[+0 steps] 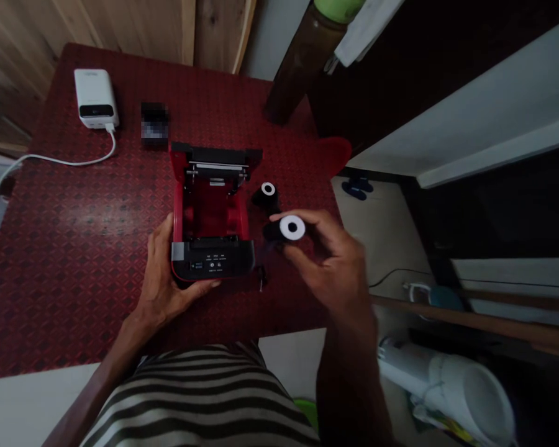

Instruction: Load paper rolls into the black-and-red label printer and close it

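A red and black receipt printer (211, 217) sits on the table with its lid raised and its red paper bay bare. My left hand (168, 279) grips its near left corner, fingers along the side and thumb across the front edge. To the right, my right hand (330, 254) pinches a paper roll (299, 228) between thumb and fingers. The roll's white end with a dark core hole faces up toward me; its side looks dark. Behind it, beside the printer, stands a second paper roll (267, 189). A small dark item (261, 277) lies near the printer's front right corner, too dim to name.
The table has a red patterned cover (74, 267). At the back left are a white power bank (95, 96) with a cable and a blurred-out dark object (154, 124). A tall dark bottle (302, 59) with a green cap stands at the back right. Slippers (356, 187) lie on the floor.
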Available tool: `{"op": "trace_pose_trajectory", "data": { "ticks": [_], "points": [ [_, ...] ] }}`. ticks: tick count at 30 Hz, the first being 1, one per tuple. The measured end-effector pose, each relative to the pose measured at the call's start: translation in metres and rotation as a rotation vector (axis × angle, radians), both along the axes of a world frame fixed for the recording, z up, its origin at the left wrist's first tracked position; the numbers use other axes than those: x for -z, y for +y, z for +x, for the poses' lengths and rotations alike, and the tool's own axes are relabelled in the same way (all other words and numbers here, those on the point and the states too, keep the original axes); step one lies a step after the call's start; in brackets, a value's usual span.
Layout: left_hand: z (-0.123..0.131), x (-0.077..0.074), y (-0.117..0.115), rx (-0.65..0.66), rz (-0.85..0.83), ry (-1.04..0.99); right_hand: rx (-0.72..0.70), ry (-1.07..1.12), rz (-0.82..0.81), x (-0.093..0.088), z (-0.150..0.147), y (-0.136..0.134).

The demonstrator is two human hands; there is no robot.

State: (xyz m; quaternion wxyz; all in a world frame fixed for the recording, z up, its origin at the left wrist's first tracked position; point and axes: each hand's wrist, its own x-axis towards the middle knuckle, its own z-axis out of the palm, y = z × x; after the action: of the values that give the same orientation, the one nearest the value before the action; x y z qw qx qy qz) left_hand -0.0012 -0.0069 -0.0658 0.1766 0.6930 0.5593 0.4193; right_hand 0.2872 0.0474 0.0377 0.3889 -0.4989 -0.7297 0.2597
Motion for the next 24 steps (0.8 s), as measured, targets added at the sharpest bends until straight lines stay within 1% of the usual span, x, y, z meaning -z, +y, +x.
{"op": "trace_pose_trajectory", "data": {
  "ticks": [2,4,5,7,9,10,14,17,20,22,24],
  "points": [
    [0.0,0.0,0.0,-0.001,0.004,0.005,-0.163,-0.136,0.111,-0.027,-0.013,0.01],
    [-0.001,0.001,0.0,0.001,0.014,0.001,-0.292,-0.338,0.178,-0.04,-0.037,0.023],
    [-0.001,0.001,0.0,0.004,0.015,-0.002,-0.337,-0.459,0.181,-0.042,-0.05,0.03],
    [-0.001,0.0,0.0,0.016,0.005,-0.008,-0.389,-0.69,0.122,-0.04,-0.077,0.04],
    [0.0,-0.001,-0.001,0.03,-0.003,-0.012,-0.405,-0.856,0.02,-0.036,-0.097,0.047],
    [0.0,-0.002,-0.001,0.036,-0.004,-0.016,-0.405,-0.906,-0.021,-0.035,-0.103,0.05],
    [0.002,-0.005,-0.001,0.03,-0.006,-0.038,-0.408,-0.96,-0.094,-0.031,-0.113,0.059],
    [0.002,-0.006,-0.001,0.024,-0.014,-0.031,-0.402,-0.943,-0.139,-0.023,-0.113,0.065],
    [0.002,-0.006,-0.001,0.026,-0.023,-0.026,-0.405,-0.908,-0.149,-0.017,-0.112,0.07],
    [0.002,-0.006,-0.001,0.02,-0.019,-0.024,-0.419,-0.881,-0.156,-0.018,-0.109,0.069],
    [0.001,-0.008,0.0,0.025,-0.018,-0.013,-0.438,-0.816,-0.168,-0.022,-0.102,0.066]
  ]
}}
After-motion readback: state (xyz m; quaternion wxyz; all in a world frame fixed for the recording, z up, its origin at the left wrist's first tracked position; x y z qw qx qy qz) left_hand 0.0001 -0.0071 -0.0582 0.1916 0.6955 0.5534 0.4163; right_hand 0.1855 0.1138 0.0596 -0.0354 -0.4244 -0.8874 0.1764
